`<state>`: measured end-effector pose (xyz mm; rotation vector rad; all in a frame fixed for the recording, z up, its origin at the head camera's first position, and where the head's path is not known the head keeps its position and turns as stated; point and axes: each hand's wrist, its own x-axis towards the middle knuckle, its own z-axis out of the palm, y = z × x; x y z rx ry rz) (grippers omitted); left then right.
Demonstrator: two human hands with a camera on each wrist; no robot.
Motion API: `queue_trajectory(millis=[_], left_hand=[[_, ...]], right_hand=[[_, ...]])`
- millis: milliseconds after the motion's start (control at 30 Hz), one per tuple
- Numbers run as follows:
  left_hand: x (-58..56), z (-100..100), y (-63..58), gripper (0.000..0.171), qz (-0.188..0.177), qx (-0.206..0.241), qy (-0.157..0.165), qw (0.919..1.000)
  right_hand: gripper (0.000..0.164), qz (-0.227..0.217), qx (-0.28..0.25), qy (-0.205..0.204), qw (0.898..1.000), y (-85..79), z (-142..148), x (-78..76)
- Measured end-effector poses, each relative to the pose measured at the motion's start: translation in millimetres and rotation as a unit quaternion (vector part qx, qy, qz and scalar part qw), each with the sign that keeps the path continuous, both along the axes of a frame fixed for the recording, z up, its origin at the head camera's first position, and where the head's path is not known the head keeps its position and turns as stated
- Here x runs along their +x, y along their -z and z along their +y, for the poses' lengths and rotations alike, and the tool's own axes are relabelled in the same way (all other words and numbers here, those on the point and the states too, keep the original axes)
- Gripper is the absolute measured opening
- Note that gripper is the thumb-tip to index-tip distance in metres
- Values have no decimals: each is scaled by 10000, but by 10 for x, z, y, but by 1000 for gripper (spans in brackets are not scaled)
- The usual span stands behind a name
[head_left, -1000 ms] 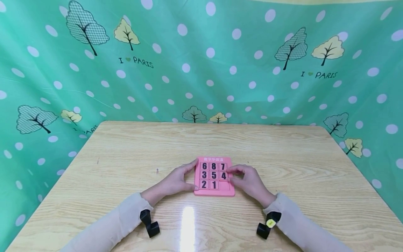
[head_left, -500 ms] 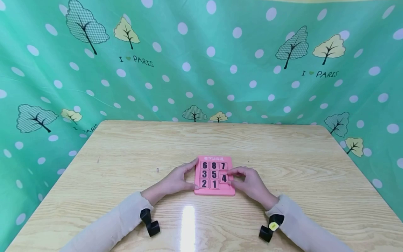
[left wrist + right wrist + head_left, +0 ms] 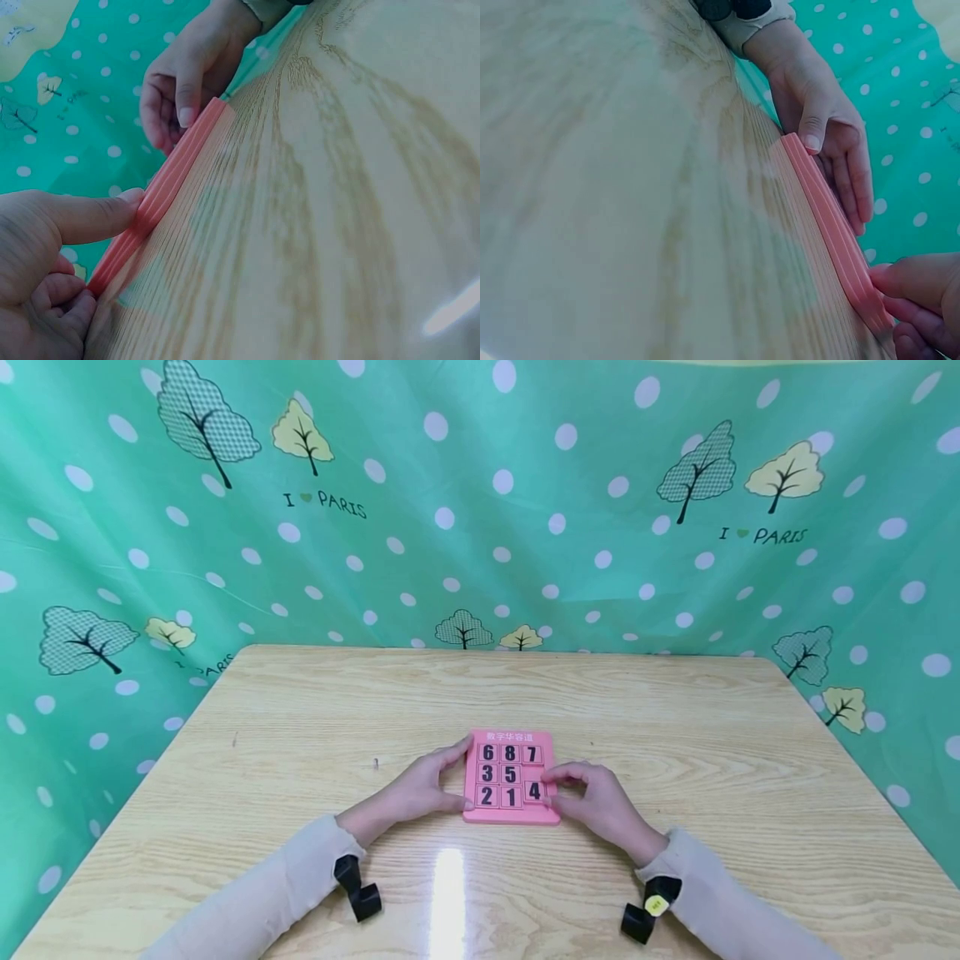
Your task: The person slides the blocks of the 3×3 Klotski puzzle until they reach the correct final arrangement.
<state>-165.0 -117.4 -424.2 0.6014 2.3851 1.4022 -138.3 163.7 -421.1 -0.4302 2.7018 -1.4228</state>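
Observation:
A pink sliding number puzzle (image 3: pixel 517 816) lies flat on the wooden table, with black numbers on its square tiles. Rows from the top read 6 8 7, then 3 5 with a gap, then 2 1 and the 4 tile (image 3: pixel 534 792), which sits slightly high. My left hand (image 3: pixel 418 787) holds the puzzle's left side, fingers at the upper part and thumb at the lower corner. At the right edge, my right hand (image 3: pixel 600 800) has its index finger and thumb over the 4 tile's side. From the left wrist, the puzzle (image 3: pixel 172 176) shows edge-on, its numbers hidden.
The light wood table (image 3: pixel 337 702) spreads around the puzzle, with a bright glare strip (image 3: pixel 447 902) in front. Behind and beside it hangs a green dotted cloth (image 3: pixel 390 585) with printed trees. Black camera mounts (image 3: pixel 365 902) sit on both wrists.
The 4 tile has slid down from the middle row to the bottom row, leaving a gap above it. My right hand has moved slightly toward me with it; the left stays put.

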Motion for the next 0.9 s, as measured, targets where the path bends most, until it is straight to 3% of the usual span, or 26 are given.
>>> queue_trajectory(millis=[433, 500, 667, 733, 900], left_hand=[[7, -3, -10, 97, -60, 136, 51, 9999], [49, 12, -94, 95, -96, 172, 44, 9998], [64, 19, -112, 95, -134, 183, 27, 9997], [27, 7, -32, 96, -101, 167, 30, 9998], [19, 4, -20, 96, -101, 177, 18, 9998]], right_hand=[[24, 96, -10, -249, 9996, -12, 24, 43], [24, 77, -6, -294, 9995, -13, 26, 45], [24, 75, 21, -366, 9993, -15, 31, 47], [24, 78, 15, -367, 9993, -18, 36, 47], [23, 22, -15, -335, 9994, -17, 47, 33]])
